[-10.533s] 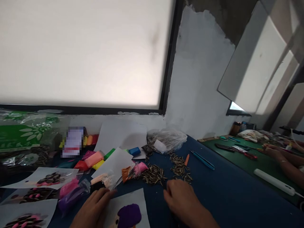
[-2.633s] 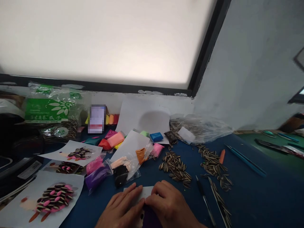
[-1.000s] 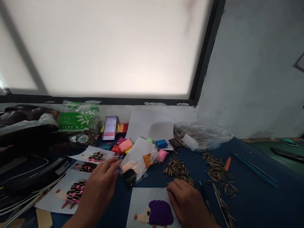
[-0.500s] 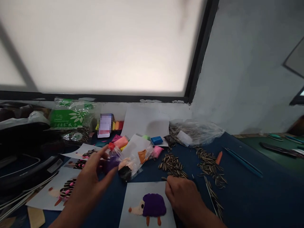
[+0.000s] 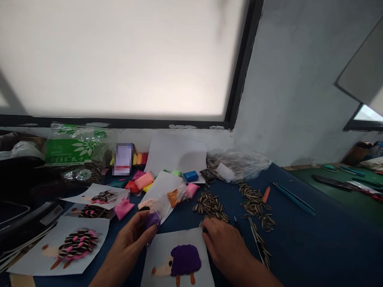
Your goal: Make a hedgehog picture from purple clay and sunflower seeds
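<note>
My left hand (image 5: 133, 239) pinches a small clear bag of purple modelling clay (image 5: 153, 220) between thumb and fingers, above the left top corner of a white card (image 5: 155, 249). That card bears a flat clay hedgehog with a purple body (image 5: 186, 260), a pale snout, a black eye and orange-brown feet. At the card's upper right edge rests my right hand (image 5: 224, 241), its fingers curled down and together. Its fingertips are partly hidden, and whatever they hold does not show. Just beyond it lies a pile of striped sunflower seeds (image 5: 210, 205).
Finished-looking hedgehog cards (image 5: 79, 245) with seeds lie at left. Bagged clay pieces, including a pink one (image 5: 123, 207) and a blue one (image 5: 190, 176), spread across the back. On the right are more seeds (image 5: 254, 199), tweezers (image 5: 259, 241) and blue tweezers (image 5: 295, 198).
My left hand has closed on the purple clay bag and brought it right and nearer, over the card's corner. My right hand stays by the card. The view has turned slightly right.
</note>
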Motion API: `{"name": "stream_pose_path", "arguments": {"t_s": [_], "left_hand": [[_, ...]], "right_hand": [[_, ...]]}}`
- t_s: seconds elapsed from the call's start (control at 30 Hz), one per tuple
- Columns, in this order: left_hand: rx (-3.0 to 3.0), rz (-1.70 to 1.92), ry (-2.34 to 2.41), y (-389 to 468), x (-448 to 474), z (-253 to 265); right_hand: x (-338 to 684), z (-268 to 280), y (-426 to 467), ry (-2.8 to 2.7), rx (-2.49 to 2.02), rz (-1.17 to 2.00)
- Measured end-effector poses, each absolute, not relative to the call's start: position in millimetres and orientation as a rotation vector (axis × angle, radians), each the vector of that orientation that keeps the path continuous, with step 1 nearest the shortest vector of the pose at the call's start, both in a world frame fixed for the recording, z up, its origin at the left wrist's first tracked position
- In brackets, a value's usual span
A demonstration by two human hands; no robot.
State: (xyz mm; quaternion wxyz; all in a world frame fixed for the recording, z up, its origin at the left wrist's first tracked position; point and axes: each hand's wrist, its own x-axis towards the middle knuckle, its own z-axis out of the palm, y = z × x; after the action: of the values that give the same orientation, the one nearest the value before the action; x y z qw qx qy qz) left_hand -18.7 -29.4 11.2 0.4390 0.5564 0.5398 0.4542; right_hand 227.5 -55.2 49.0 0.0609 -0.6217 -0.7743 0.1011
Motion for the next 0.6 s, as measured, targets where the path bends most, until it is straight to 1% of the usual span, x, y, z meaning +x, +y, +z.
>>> {"name": "stream_pose_path", "arguments": {"t_s": [0.2,0.37,0.47,0.6], "left_hand": [[1.396,1.116,1.316,-33,-20,-7],[1.359,0.977,1.317,-35,-29,4],[1.251,1.017,1.394,-39,-24,11],[1.178,1.092,1.355,-47,-8,13]], "right_hand": [[234,44,-51,-2.300,-1.894,0.320],[238,42,-47,-2.269,-1.857,0.344],[233,40,-48,-2.262,-1.758,0.403],[228,36,-48,-2.242,-1.719,0.482]]}}
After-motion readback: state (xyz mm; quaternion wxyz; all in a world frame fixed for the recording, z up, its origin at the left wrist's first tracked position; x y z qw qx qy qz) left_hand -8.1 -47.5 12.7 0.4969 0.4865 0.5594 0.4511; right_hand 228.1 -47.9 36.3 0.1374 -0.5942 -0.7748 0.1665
